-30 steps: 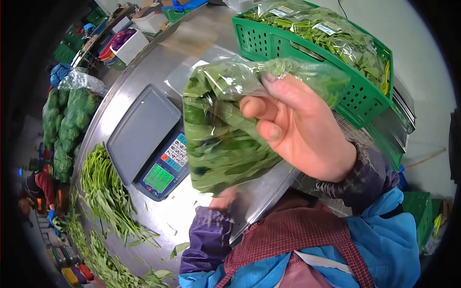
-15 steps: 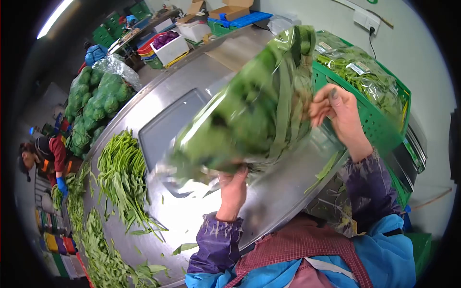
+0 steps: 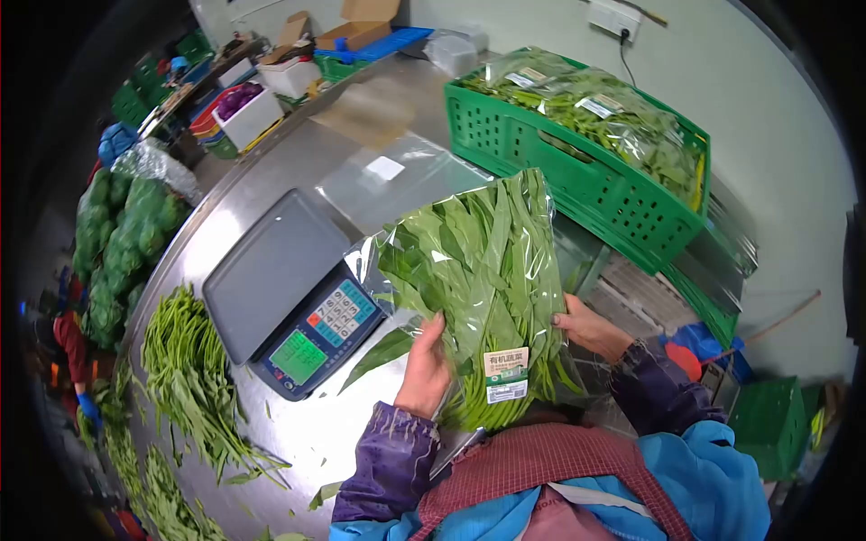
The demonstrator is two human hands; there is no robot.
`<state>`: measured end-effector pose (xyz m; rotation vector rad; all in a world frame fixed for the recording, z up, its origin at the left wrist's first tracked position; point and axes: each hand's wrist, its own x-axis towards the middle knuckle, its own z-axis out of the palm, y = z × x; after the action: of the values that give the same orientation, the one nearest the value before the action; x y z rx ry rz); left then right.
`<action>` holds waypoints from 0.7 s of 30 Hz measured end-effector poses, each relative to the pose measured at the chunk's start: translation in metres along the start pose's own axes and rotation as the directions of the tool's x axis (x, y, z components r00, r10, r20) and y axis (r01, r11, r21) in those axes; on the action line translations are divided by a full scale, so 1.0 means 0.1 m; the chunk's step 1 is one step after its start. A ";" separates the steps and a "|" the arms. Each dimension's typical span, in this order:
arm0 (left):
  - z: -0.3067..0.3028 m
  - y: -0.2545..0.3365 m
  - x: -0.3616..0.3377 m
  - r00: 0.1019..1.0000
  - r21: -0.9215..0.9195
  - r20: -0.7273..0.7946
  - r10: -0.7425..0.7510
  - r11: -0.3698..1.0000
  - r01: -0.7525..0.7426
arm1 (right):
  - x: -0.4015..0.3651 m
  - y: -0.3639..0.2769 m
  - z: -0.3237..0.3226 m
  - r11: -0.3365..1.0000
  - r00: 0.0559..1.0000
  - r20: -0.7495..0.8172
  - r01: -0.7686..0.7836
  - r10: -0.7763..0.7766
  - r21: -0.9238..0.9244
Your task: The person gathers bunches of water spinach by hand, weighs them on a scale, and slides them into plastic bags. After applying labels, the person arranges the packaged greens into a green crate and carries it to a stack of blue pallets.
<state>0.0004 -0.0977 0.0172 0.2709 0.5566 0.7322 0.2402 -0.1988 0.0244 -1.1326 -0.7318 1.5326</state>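
Observation:
A clear plastic bag of leafy greens (image 3: 474, 270) is held up in front of me, its labelled stem end nearest my body. My left hand (image 3: 424, 368) grips the bag's left edge, thumb on top. On the opposite edge my right hand (image 3: 591, 327) is closed on it too, with part of the fingers hidden underneath. A printed label (image 3: 506, 375) shows on the bag. Left of the bag, a digital scale (image 3: 307, 347) with a grey pan and lit green display stands on the steel table (image 3: 298, 442).
A green crate (image 3: 577, 180) of bagged greens stands at the back right. Loose greens (image 3: 185, 361) lie left of the scale. Flat plastic bags (image 3: 388, 176) lie behind it. Net sacks (image 3: 135, 234) and a co-worker's blue-gloved hand (image 3: 88, 408) are at far left.
The bag has turned and come lower, its label now facing up. My right hand has closed on its right edge. The scale's display and keys have come into view.

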 end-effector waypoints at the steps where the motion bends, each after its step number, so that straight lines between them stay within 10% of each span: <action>1: -0.02 -0.03 0.05 1.000 0.007 0.007 -0.023 1.000 0.023 | -0.04 0.04 0.00 1.000 1.000 -0.023 0.005 -0.005 0.008; 8: 0.13 -0.07 0.32 0.982 0.061 0.159 -0.106 0.993 0.097 | -0.31 -0.15 0.14 0.973 0.893 -0.397 0.232 -0.213 -0.001; 15: 1.01 0.02 0.39 0.900 0.240 0.436 -0.006 0.964 -0.110 | -0.75 -1.92 0.11 0.838 0.633 -0.572 0.505 -0.523 -0.207; 21: 1.40 -0.35 0.69 0.916 0.391 0.399 -0.051 0.913 -0.119 | -0.38 -2.57 -1.69 0.853 0.631 -0.601 0.488 -0.491 -0.186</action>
<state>0.1415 -0.0808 0.0909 0.8076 0.3041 0.5652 0.4949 -0.1845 0.2013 -1.2236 -0.5070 0.6078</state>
